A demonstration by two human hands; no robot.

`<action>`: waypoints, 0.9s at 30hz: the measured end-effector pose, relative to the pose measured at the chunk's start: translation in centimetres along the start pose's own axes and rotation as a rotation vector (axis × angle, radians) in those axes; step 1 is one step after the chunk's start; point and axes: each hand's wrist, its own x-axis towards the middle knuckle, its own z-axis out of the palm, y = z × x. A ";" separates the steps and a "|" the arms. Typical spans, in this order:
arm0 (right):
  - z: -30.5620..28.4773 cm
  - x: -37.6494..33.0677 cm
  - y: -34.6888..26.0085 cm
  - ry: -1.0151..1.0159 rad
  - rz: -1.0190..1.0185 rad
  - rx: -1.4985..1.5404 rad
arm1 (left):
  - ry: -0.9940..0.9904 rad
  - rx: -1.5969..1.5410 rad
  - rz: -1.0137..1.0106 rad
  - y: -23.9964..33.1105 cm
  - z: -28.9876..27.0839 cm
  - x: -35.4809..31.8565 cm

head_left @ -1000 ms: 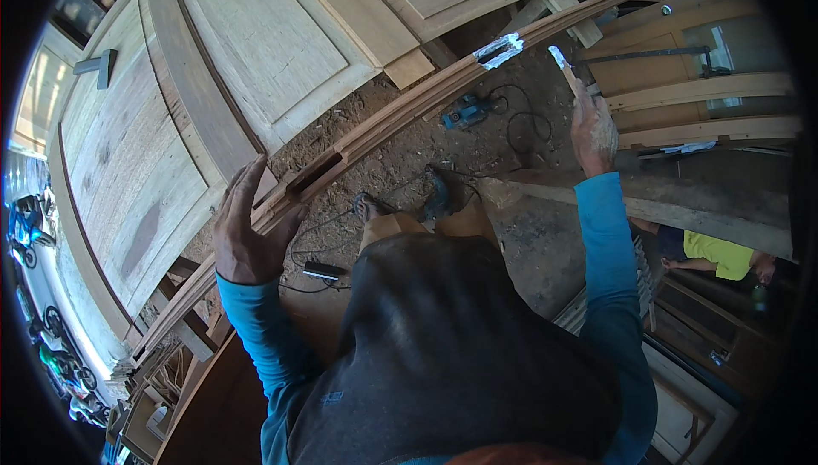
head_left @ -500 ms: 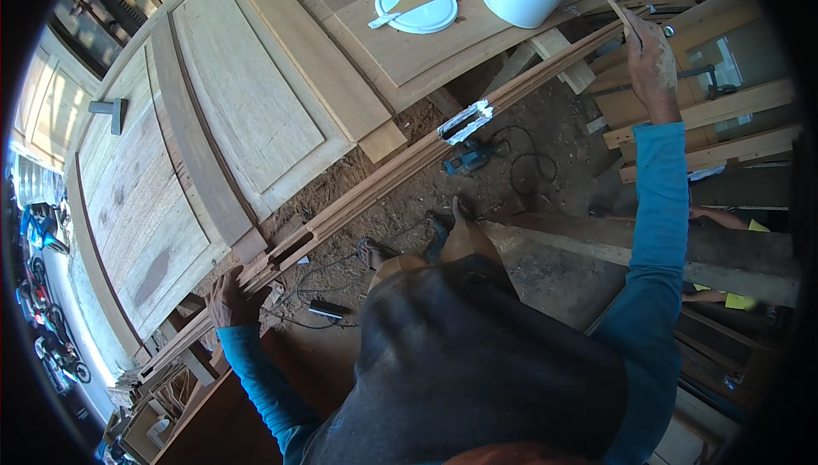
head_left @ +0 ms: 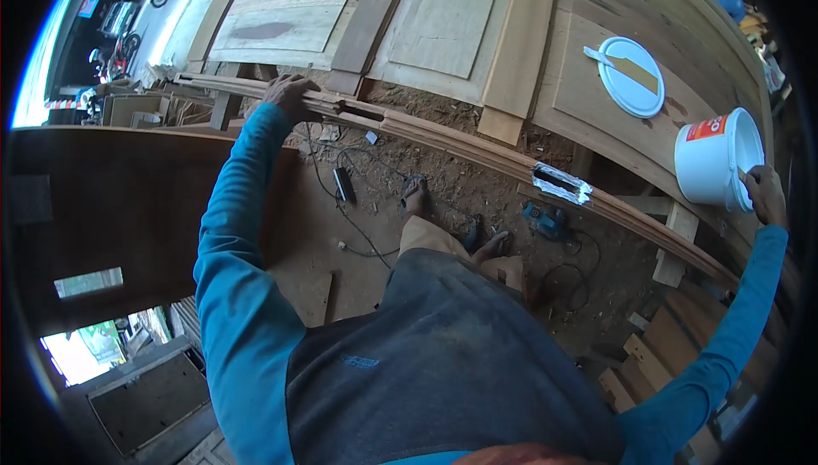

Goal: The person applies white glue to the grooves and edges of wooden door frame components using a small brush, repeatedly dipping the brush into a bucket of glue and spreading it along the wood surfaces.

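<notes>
A long grooved wooden beam [head_left: 452, 145] runs slantwise in front of me. My left hand [head_left: 290, 97] is closed over its left part, near a bare slot [head_left: 362, 111]. Thick white paste [head_left: 561, 182] surrounds another slot farther right along the beam. At the far right, my right hand [head_left: 764, 197] is closed at the rim of a white plastic bucket [head_left: 705, 163]. It grips a thin flat stick, mostly hidden by the fingers and bucket. Left of the bucket lies its round white lid [head_left: 630, 77], with a tan strip and some white paste on it.
Panelled wooden doors [head_left: 434, 26] lie beyond the beam. A blue power tool [head_left: 545, 220] with a cord rests on the dirt floor by my feet. A black-and-white object [head_left: 344, 185] lies among cables. A large brown board [head_left: 128, 209] stands at the left.
My view has turned, so the beam now slopes down to the right. My right hand has moved with the stick from beside the beam to the bucket's opening. The left hand stays on the beam.
</notes>
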 end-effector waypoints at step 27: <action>6.0 -10.6 -1.4 0.599 0.310 0.817 | 0.073 0.014 0.008 -2.4 2.4 -0.1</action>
